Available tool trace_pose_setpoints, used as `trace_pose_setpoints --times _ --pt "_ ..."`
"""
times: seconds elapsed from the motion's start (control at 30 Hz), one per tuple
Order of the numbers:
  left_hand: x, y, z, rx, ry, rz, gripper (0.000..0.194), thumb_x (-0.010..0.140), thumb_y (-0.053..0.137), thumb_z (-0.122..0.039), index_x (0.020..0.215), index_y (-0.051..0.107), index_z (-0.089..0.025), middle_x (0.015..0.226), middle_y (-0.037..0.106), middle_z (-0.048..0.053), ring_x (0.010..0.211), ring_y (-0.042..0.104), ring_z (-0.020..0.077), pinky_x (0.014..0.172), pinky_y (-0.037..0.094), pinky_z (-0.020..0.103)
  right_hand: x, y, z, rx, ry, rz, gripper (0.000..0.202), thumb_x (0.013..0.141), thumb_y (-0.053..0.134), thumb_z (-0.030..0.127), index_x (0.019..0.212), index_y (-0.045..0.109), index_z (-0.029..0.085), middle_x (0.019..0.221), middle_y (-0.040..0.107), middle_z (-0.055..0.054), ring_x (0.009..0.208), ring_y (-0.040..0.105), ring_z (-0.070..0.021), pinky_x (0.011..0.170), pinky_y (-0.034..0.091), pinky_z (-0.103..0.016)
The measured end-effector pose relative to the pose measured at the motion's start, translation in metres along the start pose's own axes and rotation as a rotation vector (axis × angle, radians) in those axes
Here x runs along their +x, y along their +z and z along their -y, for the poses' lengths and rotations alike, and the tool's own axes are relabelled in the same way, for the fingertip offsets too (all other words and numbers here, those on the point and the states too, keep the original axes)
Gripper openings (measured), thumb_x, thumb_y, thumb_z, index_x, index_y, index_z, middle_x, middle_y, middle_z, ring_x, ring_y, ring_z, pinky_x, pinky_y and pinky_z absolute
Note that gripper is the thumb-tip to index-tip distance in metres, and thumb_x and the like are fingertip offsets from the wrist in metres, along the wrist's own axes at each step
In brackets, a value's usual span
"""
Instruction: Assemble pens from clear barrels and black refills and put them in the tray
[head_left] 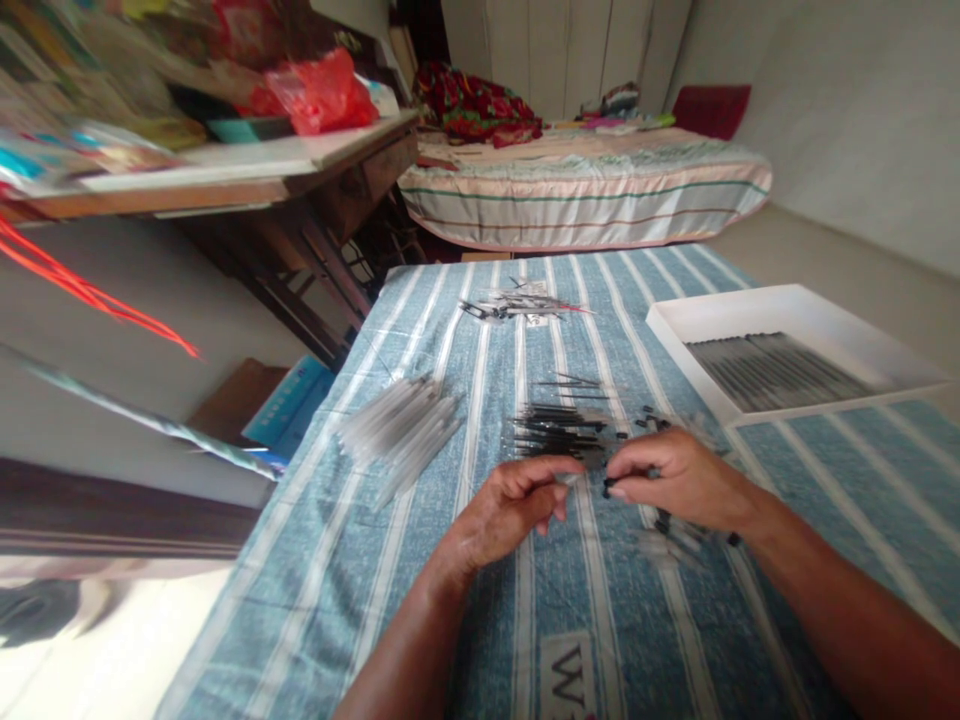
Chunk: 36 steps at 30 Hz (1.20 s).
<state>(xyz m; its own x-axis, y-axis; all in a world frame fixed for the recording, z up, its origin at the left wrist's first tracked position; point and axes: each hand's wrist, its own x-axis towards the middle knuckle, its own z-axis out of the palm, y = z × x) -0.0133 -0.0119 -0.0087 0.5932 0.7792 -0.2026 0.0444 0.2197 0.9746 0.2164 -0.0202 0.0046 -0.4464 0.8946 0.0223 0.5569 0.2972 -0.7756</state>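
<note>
My left hand (514,505) is closed, thumb and forefinger pinching a translucent piece (574,480) that looks like the end of a pen barrel; most of it is hidden. Close beside it, my right hand (686,475) pinches a small black pen part (608,488) between thumb and fingertips. Just beyond the hands lies a pile of thin black pen refills (559,430). Under and around my right hand are scattered clear caps with black ends (675,540), blurred. To the left, translucent pen barrels (405,430) lie in a loose stack.
A white box lid or tray (799,300) at the right holds a row of finished-looking pens (772,370). Farther back lies a small heap of mixed pen parts (525,303). A striped blue cloth (322,600) covers the table. A cluttered desk (315,150) and a bed (592,190) stand beyond.
</note>
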Motion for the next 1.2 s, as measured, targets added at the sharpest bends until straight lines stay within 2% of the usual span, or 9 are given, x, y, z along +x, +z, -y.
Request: trace_pose_setpoints --times 0.13,0.33,0.73,1.03,1.2 --pt "0.000 0.001 0.000 0.015 -0.011 0.018 0.028 0.081 0.063 -0.029 0.106 0.070 -0.021 0.064 0.057 -0.001 0.051 0.043 0.0078 0.047 0.036 0.019 0.010 0.004 0.008 -0.039 -0.039 -0.063 0.011 0.077 0.058 0.019 0.071 0.067 0.017 0.059 0.063 0.002 0.054 0.055 -0.0094 0.052 0.038 -0.018" --pt "0.000 0.002 0.002 0.068 -0.003 0.014 0.030 0.083 0.059 -0.025 0.111 0.068 -0.021 0.065 0.057 -0.001 0.052 0.044 0.0079 0.049 0.037 0.020 0.013 0.011 0.009 -0.164 -0.124 -0.076 0.013 0.078 0.057 0.014 0.069 0.065 0.017 0.058 0.062 0.003 0.053 0.054 -0.0080 0.053 0.035 -0.018" --pt "0.002 0.000 0.006 0.183 0.022 0.019 0.030 0.084 0.056 -0.022 0.112 0.066 -0.020 0.065 0.058 -0.001 0.051 0.044 0.0078 0.050 0.038 0.021 0.014 0.017 0.015 -0.270 -0.213 -0.095 0.020 0.077 0.051 0.006 0.068 0.065 0.017 0.060 0.064 0.001 0.055 0.055 -0.0094 0.055 0.034 -0.019" --pt "0.001 -0.001 0.002 0.216 0.008 0.017 0.029 0.085 0.053 -0.019 0.111 0.066 -0.018 0.063 0.054 -0.002 0.052 0.044 0.0088 0.049 0.037 0.021 0.016 0.018 0.018 -0.279 -0.242 -0.083 0.020 0.078 0.051 0.004 0.067 0.062 0.016 0.062 0.062 0.001 0.059 0.056 -0.0102 0.057 0.035 -0.020" --pt "0.001 -0.003 0.003 0.256 0.052 0.010 0.029 0.085 0.052 -0.019 0.110 0.067 -0.019 0.062 0.054 -0.003 0.052 0.042 0.0088 0.051 0.035 0.022 0.018 0.018 0.016 -0.273 -0.264 -0.088 0.020 0.079 0.051 0.005 0.068 0.063 0.017 0.063 0.063 0.000 0.060 0.057 -0.0111 0.059 0.036 -0.020"
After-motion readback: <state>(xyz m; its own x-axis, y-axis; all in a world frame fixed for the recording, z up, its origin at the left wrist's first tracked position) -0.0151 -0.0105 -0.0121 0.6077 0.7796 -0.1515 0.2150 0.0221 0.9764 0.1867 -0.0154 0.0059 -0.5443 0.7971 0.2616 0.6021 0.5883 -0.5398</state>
